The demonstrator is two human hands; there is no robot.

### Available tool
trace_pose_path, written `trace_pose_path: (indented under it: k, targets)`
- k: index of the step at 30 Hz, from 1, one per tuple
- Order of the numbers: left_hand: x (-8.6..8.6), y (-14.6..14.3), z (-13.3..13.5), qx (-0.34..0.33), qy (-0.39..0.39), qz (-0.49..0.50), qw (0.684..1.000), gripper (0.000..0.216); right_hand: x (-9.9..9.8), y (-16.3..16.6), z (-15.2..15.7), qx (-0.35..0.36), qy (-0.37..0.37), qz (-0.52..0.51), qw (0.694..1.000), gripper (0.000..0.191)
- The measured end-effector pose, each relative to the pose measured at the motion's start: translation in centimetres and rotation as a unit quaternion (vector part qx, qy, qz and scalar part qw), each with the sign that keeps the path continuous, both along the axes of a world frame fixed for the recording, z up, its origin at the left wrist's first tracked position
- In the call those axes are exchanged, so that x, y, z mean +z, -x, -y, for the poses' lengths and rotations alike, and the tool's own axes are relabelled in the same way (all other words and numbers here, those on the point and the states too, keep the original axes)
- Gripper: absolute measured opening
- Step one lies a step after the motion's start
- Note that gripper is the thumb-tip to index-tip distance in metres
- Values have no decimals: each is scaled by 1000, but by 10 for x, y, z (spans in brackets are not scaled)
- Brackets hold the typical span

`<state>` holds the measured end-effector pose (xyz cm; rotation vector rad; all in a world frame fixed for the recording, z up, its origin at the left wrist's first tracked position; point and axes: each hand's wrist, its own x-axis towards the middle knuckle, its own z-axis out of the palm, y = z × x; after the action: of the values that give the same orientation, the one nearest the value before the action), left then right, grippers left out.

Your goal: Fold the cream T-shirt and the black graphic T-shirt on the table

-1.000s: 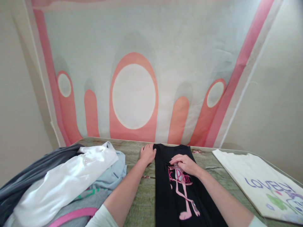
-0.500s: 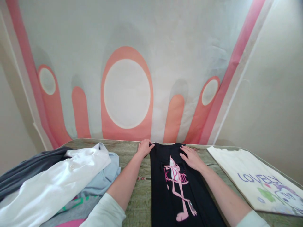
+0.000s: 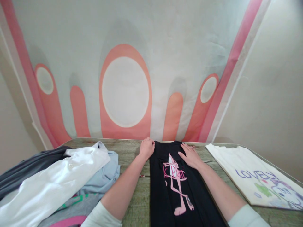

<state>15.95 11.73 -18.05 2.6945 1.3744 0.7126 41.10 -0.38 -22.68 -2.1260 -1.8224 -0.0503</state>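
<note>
A black T-shirt [image 3: 163, 192] lies folded lengthwise into a long panel, its neckline at the far edge of the table. On its front is a pink cartoon figure with pink letters, partly cut off by the folds. My left hand [image 3: 147, 148] is at the shirt's far left corner, fingers curled in and closed at the black cloth; the fingertips are partly hidden. Opposite it, my right hand [image 3: 190, 156] rests flat on the far right edge of the shirt, fingers stretched out.
At left, a loose heap holds a white garment [image 3: 63, 176], a dark garment [image 3: 30, 165], a light blue one [image 3: 104, 175] and a grey one [image 3: 82, 206]. A folded cream T-shirt [image 3: 234, 164] lettered "LOVELY" lies right. Behind the wood-patterned table [image 3: 132, 195] stands a printed backdrop [image 3: 161, 47].
My left hand has shifted slightly onto the shirt's corner, and its thumb and fingers have drawn in. My right hand stays in nearly the same place. The view has moved slightly.
</note>
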Motion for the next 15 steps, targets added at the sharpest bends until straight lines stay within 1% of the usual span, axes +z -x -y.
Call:
trace_pose_path:
  k: [2, 5, 8, 11, 13, 15]
  targets:
    - [-3, 0, 5, -18, 8, -13, 1000, 18, 0, 0, 0, -8, -3, -12, 1000, 64]
    - [-8, 2, 9, -39, 16, -30, 999, 25, -2, -2, -2, 1, -19, -39, 999, 61]
    - [-13, 4, 9, -57, 21, -46, 997, 32, -4, -10, -6, 0, -84, -83, 993, 51]
    - [-17, 4, 8, -65, 29, -60, 996, 39, -5, -24, -9, -29, -146, -128, 981, 42]
    - [-20, 4, 7, -66, 34, -66, 995, 42, -4, -34, -9, -40, -158, -141, 976, 41]
    - [-23, 3, 6, -67, 37, -69, 995, 45, -2, -42, -11, -35, -164, -145, 975, 42]
